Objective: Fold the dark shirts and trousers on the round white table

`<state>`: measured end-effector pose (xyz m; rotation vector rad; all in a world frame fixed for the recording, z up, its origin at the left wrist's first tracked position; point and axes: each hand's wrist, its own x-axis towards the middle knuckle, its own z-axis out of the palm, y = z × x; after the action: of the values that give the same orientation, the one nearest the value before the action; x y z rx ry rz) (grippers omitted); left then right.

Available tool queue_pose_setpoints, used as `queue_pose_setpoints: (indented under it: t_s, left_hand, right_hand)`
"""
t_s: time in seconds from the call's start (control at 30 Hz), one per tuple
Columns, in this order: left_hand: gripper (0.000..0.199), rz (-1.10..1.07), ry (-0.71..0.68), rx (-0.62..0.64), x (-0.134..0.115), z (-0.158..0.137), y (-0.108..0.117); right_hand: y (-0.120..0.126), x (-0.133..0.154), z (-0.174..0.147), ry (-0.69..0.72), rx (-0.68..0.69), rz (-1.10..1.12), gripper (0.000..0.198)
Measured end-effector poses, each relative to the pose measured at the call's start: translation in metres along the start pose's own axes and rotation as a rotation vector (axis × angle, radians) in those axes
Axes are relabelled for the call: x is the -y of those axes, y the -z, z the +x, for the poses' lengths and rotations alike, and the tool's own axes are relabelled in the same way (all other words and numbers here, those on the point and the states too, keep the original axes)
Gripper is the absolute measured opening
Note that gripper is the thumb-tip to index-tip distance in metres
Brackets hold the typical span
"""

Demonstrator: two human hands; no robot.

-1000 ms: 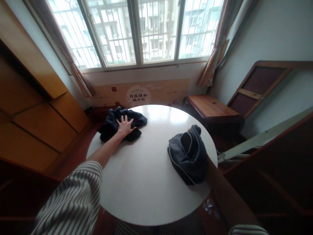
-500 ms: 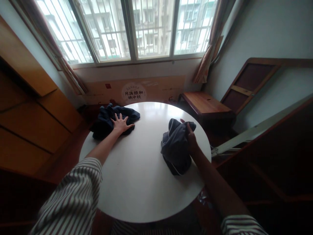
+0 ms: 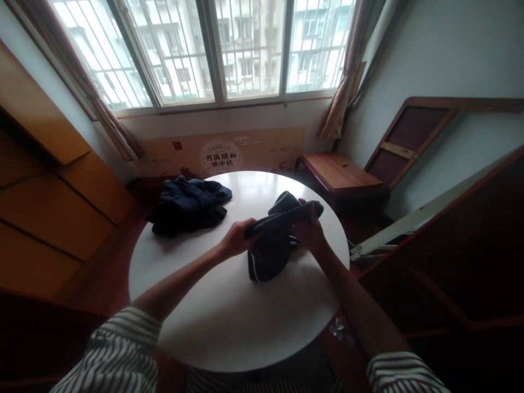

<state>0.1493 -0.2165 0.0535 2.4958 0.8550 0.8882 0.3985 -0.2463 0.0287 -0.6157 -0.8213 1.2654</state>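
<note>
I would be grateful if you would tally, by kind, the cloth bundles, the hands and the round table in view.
Cloth bundles: 2 (dark blue bundle, dark grey bundle)
Hands: 2 (left hand, right hand, both on the dark grey bundle)
Round tables: 1 (white table)
Total: 5

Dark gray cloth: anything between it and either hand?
Nothing visible: left hand and right hand both grip the dark gray cloth directly. The navy cloth lies to the left on the white table, not between.
</note>
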Motion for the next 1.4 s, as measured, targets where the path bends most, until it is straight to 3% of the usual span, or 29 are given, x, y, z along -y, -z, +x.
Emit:
queue_pose_setpoints:
  t_s: [0.1,0.17,0.27,0.43,0.5,0.6,0.67,0.7,0.77,0.8,0.83,0.9,0.97,1.03,1.1,1.17,1.2,1.27,1.33,1.4]
  left_hand:
    - [0.024,0.338,-0.126,-0.266,0.007,0.016,0.035]
    - [0.024,0.550,-0.223,-0.299,0.001,0.017,0.047]
    - [0.023,0.683,-0.243,-0.116,-0.026,-0.007,0.038]
    - [0.044,0.482,0.012,0.368,-0.065,-0.062,0.006]
    - [0.048,0.423,0.086,0.405,-0.065,-0.067,0.009]
    - [0.042,0.429,0.156,0.195,-0.043,-0.053,0.027]
    - [0.028,0.451,0.161,0.055,-0.018,-0.039,0.039]
    - [0.033,0.458,0.162,0.023,-0.004,-0.033,0.043]
    - [0.065,0.427,0.201,0.063,0.021,-0.025,0.045]
    - [0.076,0.381,0.239,0.127,0.032,-0.024,0.044]
    - [0.074,0.324,0.280,0.192,0.039,-0.025,0.042]
    - [0.048,0.243,0.335,0.252,0.046,-0.031,0.036]
    - [0.030,0.244,0.334,0.130,0.043,-0.042,0.034]
    - [0.025,0.300,0.268,-0.137,0.031,-0.058,0.037]
    - [0.022,0.371,0.126,-0.394,0.013,-0.076,0.045]
    - [0.019,0.442,-0.095,-0.512,-0.008,-0.095,0.050]
    - [0.018,0.457,-0.217,-0.486,-0.018,-0.104,0.050]
    - [0.020,0.424,-0.411,-0.285,-0.037,-0.117,0.045]
    - [0.024,0.334,-0.483,-0.005,-0.050,-0.124,0.035]
    - [0.027,0.220,-0.459,0.193,-0.056,-0.127,0.028]
  right_hand:
    - [0.004,-0.003,0.002,0.034,0.015,-0.030,0.041]
    - [0.004,-0.003,0.002,0.017,0.037,-0.027,0.043]
    - [0.005,0.000,0.003,-0.012,-0.016,-0.029,0.047]
    - [0.012,0.000,0.009,0.060,-0.246,-0.183,0.062]
    - [0.013,-0.004,0.010,0.062,-0.310,-0.331,0.060]
    - [0.013,-0.011,0.008,0.124,-0.311,-0.722,0.050]
    - [0.015,-0.015,0.006,0.212,-0.197,-1.015,0.045]
    - [0.016,-0.017,0.006,0.244,-0.126,-1.136,0.050]
    - [0.021,-0.020,0.007,0.242,0.014,-1.305,0.060]
    - [0.024,-0.021,0.007,0.212,0.078,-1.350,0.056]
    - [0.026,-0.022,0.008,0.177,0.135,-1.378,0.046]
    - [0.028,-0.023,0.008,0.134,0.216,-1.405,0.023]
    - [0.026,-0.023,0.005,0.155,0.218,-1.415,0.015]
    - [0.018,-0.020,0.003,0.239,0.162,-1.405,0.017]
    - [0.005,-0.012,0.007,0.345,0.092,-1.359,0.021]
    - [-0.012,0.001,0.022,0.455,0.040,-1.281,0.025]
    - [-0.022,0.009,0.034,0.505,0.024,-1.232,0.026]
    - [-0.041,0.026,0.063,0.569,0.016,-1.155,0.026]
    - [-0.058,0.038,0.087,0.549,-0.006,-1.180,0.029]
    - [-0.071,0.039,0.095,0.461,-0.042,-1.313,0.038]
